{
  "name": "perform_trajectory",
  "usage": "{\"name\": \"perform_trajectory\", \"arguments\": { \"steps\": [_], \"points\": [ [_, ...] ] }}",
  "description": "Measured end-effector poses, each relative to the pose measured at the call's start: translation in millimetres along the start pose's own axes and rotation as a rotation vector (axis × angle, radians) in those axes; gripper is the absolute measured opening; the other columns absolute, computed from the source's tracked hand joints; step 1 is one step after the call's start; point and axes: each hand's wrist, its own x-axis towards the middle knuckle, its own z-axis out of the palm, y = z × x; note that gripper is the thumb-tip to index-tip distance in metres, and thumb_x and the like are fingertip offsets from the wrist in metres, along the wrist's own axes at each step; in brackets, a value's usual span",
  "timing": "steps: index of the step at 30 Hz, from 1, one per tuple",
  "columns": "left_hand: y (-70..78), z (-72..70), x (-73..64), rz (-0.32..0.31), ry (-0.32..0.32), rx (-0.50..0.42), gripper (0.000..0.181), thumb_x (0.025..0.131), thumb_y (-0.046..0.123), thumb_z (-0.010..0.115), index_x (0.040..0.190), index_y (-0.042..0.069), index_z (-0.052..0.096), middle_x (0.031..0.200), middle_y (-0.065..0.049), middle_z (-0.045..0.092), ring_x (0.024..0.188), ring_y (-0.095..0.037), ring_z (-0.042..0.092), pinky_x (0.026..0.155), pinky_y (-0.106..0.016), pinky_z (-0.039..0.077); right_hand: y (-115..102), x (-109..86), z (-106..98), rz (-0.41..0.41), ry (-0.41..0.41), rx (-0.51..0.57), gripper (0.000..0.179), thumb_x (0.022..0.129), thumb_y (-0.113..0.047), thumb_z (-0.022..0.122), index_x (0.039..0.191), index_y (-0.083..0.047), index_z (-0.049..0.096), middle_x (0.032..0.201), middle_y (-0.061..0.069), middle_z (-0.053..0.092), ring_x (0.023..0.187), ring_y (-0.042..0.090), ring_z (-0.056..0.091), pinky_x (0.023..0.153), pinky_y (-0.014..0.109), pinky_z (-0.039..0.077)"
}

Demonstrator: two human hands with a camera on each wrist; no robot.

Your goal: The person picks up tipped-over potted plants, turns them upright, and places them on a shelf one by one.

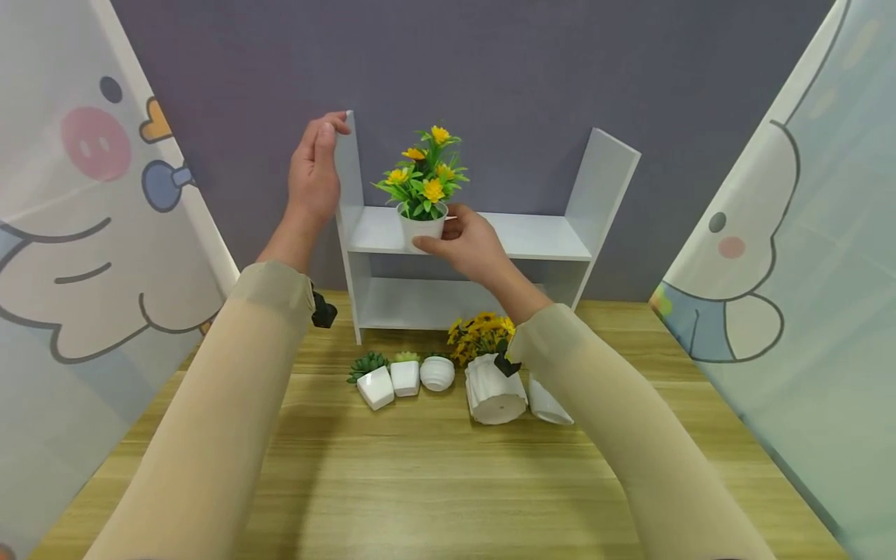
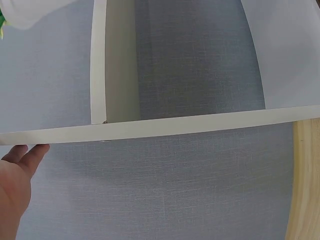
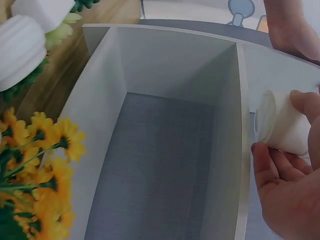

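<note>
In my right hand (image 1: 472, 245) I hold a white pot with an artificial yellow-flowered plant (image 1: 423, 225), thumb in front and fingers behind. The pot is upright at the left part of the upper board of a white shelf (image 1: 532, 237); I cannot tell whether its base touches the board. From the right wrist view, the pot (image 3: 287, 122) appears between thumb and fingers. My left hand (image 1: 315, 167) is at the top of the shelf's left side panel, and in the left wrist view its fingertips (image 2: 36, 154) touch that panel's edge.
On the wooden table (image 1: 392, 482) before the shelf lie several tipped white pots: small succulents (image 1: 376, 387), a larger pot (image 1: 495, 393) with yellow flowers (image 1: 479, 336), and another white pot (image 1: 549, 403) partly behind my right sleeve. Cartoon-printed curtains (image 1: 770, 233) flank the table.
</note>
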Motion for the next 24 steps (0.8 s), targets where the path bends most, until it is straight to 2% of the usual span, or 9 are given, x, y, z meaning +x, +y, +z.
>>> {"name": "perform_trajectory", "arguments": {
  "steps": [5,9,18,24],
  "points": [
    [-0.3,0.3,-0.4,0.011,-0.012,0.008,0.028,0.120,0.032,0.037,0.119,0.024,0.064,0.163,0.002,0.058,0.155,-0.004,0.044,0.126,-0.022,0.031,-4.7,12.9,1.3,0.015,-0.004,-0.072,0.092,0.096,-0.046,0.085,0.167,-0.009,0.040,0.156,0.012,0.062,0.142,0.028,0.062,0.113,0.048,0.056],
    [0.0,0.5,-1.1,0.006,-0.017,0.020,0.028,0.120,0.033,0.036,0.120,0.025,0.064,0.164,0.003,0.057,0.156,-0.003,0.043,0.127,-0.022,0.031,-5.9,23.0,1.7,0.024,-0.015,-0.094,0.086,0.095,-0.045,0.085,0.163,-0.009,0.045,0.154,0.012,0.063,0.139,0.028,0.063,0.111,0.048,0.057],
    [1.3,0.4,-1.0,0.010,-0.011,-0.001,0.029,0.120,0.032,0.036,0.118,0.024,0.064,0.162,0.002,0.058,0.155,-0.004,0.044,0.126,-0.021,0.032,-5.9,41.9,9.9,0.027,-0.055,-0.050,0.079,0.095,-0.040,0.086,0.157,-0.005,0.051,0.149,0.015,0.065,0.131,0.029,0.067,0.106,0.045,0.059],
    [-0.1,0.8,-1.1,0.001,-0.012,-0.012,0.030,0.120,0.032,0.035,0.120,0.023,0.064,0.163,0.001,0.058,0.156,-0.004,0.044,0.127,-0.021,0.031,-4.4,45.5,17.8,0.052,-0.038,-0.027,0.084,0.095,-0.041,0.086,0.160,-0.006,0.047,0.152,0.015,0.064,0.134,0.029,0.066,0.108,0.045,0.058]
  ]
}}
